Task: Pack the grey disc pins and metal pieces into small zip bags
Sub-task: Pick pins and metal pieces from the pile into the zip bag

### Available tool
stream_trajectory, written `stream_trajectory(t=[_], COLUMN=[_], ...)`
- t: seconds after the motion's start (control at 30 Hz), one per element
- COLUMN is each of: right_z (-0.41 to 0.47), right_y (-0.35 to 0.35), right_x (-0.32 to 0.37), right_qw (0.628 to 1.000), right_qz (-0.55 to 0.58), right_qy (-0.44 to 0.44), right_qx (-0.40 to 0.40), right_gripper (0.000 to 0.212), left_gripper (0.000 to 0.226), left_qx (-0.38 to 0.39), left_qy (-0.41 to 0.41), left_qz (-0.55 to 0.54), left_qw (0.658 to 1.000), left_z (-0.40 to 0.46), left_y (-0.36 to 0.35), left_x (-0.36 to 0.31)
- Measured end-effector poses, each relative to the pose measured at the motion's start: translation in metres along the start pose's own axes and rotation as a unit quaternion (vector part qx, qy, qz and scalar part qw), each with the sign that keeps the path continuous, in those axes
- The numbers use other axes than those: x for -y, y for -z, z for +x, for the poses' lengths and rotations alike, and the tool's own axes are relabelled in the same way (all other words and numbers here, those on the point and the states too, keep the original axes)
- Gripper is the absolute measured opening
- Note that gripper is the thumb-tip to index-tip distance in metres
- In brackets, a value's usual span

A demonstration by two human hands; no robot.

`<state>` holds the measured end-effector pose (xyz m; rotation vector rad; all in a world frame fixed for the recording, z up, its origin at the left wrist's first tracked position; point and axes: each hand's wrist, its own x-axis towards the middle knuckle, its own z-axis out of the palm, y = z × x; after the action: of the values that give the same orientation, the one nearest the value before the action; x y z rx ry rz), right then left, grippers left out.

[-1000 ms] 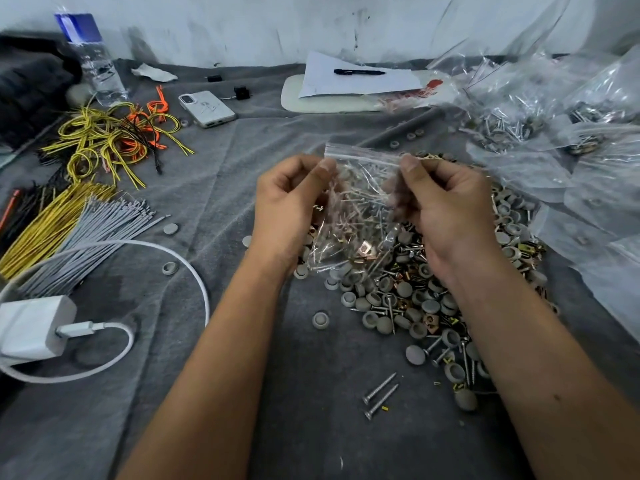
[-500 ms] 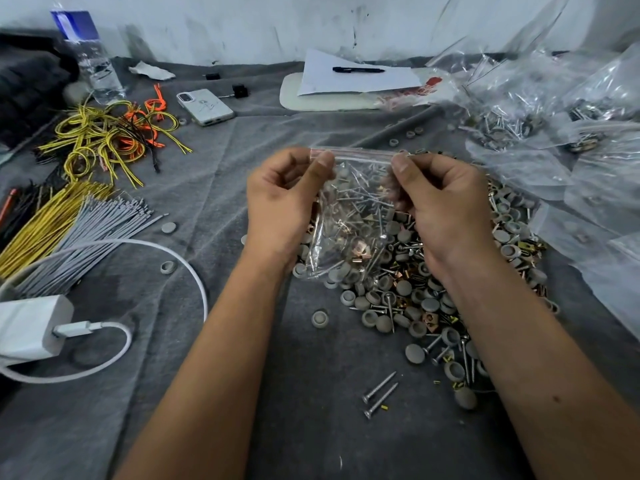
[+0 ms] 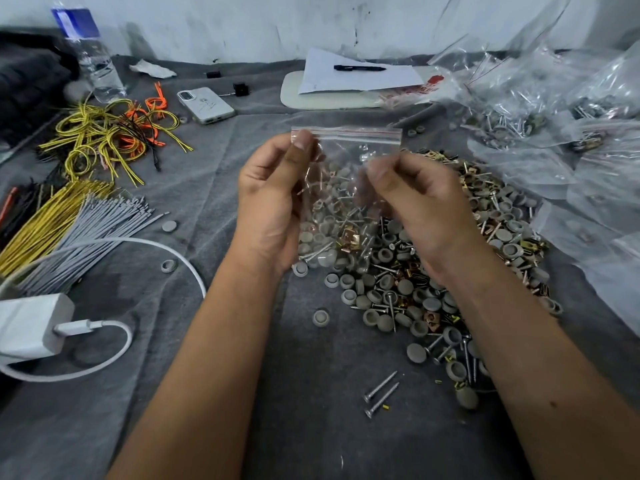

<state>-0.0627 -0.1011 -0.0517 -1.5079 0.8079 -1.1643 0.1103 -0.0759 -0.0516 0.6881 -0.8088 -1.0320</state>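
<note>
We hold the bag (image 3: 346, 188) upright between our hands, above the pile (image 3: 450, 265), so its pins and metal settle away from the zip. Our left hand (image 3: 273, 199) pinches the top left corner to steady the strip for sealing. Our right hand (image 3: 422, 206) is blurred beside the bag, fingers curled; whether it grips we cannot tell.

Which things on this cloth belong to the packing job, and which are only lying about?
Belong to the job:
- zip bag, pinched by the left hand; right hand beside it
- pile of grey disc pins and metal pieces
- filled bags

Lying about:
- phone
- water bottle
- charger
- yellow wires
- pen
</note>
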Motion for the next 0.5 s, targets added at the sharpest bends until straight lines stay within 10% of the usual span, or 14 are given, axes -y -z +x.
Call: stream_trajectory(t=[0.5], right_z=[-0.0001], right_y=[-0.0035], right_x=[-0.0081], right_qw=[0.979], right_qz=[-0.193], right_qy=[0.017], right_qx=[0.069], right_gripper=[0.005], left_gripper=[0.019], left_qx=[-0.043], left_qy=[0.008], left_qz=[-0.062], left_qw=[0.997], left_z=[0.0041], left_y=[0.0018], left_x=[-0.0001])
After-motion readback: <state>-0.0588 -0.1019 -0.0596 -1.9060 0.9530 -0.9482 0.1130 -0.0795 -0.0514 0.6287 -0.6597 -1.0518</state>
